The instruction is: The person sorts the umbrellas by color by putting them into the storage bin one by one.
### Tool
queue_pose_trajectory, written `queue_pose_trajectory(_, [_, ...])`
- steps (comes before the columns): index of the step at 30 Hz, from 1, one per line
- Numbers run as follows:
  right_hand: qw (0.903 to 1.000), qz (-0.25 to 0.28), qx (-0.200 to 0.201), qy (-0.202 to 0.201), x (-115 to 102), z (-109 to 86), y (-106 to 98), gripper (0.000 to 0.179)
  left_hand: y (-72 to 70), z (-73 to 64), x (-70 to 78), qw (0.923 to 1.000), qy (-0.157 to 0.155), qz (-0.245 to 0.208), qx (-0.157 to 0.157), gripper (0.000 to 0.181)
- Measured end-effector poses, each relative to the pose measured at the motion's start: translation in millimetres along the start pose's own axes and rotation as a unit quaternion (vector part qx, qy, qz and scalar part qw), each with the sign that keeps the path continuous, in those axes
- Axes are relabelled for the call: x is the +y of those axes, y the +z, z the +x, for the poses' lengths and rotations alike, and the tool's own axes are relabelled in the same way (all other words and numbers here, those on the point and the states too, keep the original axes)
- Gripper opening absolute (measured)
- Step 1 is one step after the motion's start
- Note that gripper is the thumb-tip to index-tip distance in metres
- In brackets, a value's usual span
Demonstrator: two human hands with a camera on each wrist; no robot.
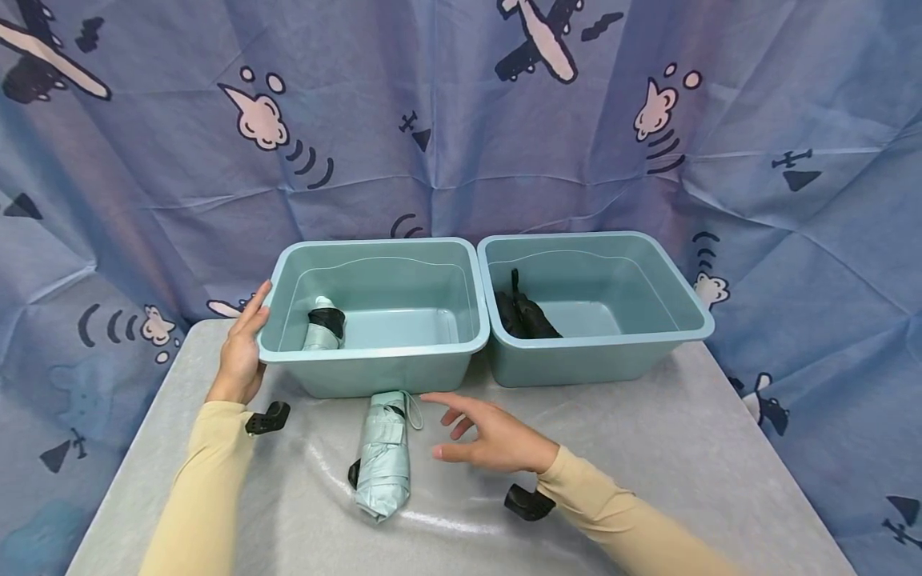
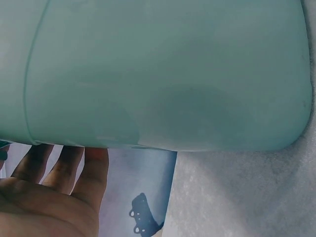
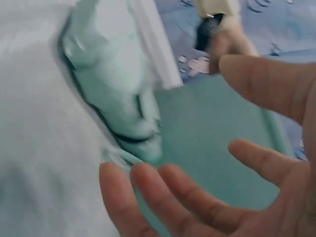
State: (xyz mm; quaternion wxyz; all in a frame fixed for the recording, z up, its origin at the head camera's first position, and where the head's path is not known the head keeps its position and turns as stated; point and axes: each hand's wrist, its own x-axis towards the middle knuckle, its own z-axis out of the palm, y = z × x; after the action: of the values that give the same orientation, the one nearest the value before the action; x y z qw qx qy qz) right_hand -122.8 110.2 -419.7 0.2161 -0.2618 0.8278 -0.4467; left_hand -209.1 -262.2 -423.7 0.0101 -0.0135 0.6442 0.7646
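Note:
A folded pale green umbrella (image 1: 384,460) with a thin wrist loop lies on the table in front of the left bin (image 1: 392,374). Just right of its loop end is my right hand (image 1: 497,436), fingers spread and holding nothing. In the right wrist view the umbrella (image 3: 113,74) appears beyond the fingertips (image 3: 116,180). My left hand (image 1: 241,356) rests against the left end of that bin, fingers straight along its rim. Inside the bin lies a pale green and black rolled item (image 1: 324,326), partly hidden by the front wall.
Beside the left bin stands a matching right bin (image 1: 576,364), with black bundled things (image 1: 529,314) in its left part. Both stand on a grey-white covered table (image 1: 302,512). Behind them hangs a blue patterned curtain (image 1: 446,120).

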Motion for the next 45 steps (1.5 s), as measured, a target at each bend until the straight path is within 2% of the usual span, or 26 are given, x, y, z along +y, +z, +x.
queue_pose_trajectory(6, [0.9994, 0.014, -0.004, 0.032, 9.3, 27.4, 33.7, 0.074, -0.1, -0.6, 1.2, 1.0000, 0.002, 0.000, -0.002, 0.056])
queue_pose_trajectory(11, [0.9978, 0.026, 0.017, 0.059, 12.9, 45.2, 55.2, 0.077, -0.2, -0.9, 2.0, 1.0000, -0.001, 0.005, -0.002, 0.056])
queue_pose_trajectory(15, [0.9967, 0.040, 0.027, 0.065, 12.7, 54.3, 66.9, 0.082, -0.4, -1.2, 2.6, 0.9999, -0.003, 0.011, -0.002, 0.056])
queue_pose_trajectory(19, [0.9964, 0.031, 0.042, 0.067, 9.8, 58.3, 74.8, 0.087, -0.4, -1.0, 2.3, 1.0000, -0.001, 0.008, -0.003, 0.056])
queue_pose_trajectory(26, [0.9930, -0.005, 0.069, 0.096, 5.0, 60.2, 88.2, 0.092, -1.0, -0.1, 1.1, 1.0000, 0.006, -0.003, -0.006, 0.057])
queue_pose_trajectory(31, [0.9917, -0.024, 0.082, 0.096, 4.5, 63.0, 95.3, 0.095, -1.1, 0.0, 0.0, 1.0000, 0.007, -0.004, -0.005, 0.056])
queue_pose_trajectory(41, [0.9884, -0.017, 0.094, 0.118, 3.0, 70.8, 104.2, 0.098, -0.8, 0.7, 0.2, 1.0000, 0.003, 0.003, -0.002, 0.056])
queue_pose_trajectory(45, [0.9890, -0.027, 0.090, 0.115, 2.1, 72.3, 105.3, 0.098, -1.0, 0.3, 0.7, 1.0000, 0.001, 0.007, -0.002, 0.057])
